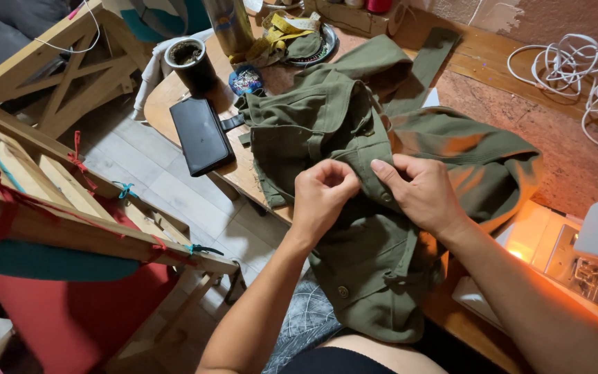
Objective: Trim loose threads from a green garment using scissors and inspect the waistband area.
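An olive green jacket lies spread over the near edge of a wooden table, its lower part hanging off the edge over the person's lap. Both hands meet at the jacket's front edge, near the middle of the garment. The left hand is curled, fingertips pressed together, pinching a fold of fabric. The right hand pinches the same edge just beside it, thumb pressed flat on top. A black wallet lies at the table's left edge, a dark cup behind it. White cable coils at the far right. Tiled floor opens between the table and a wooden frame on the left.
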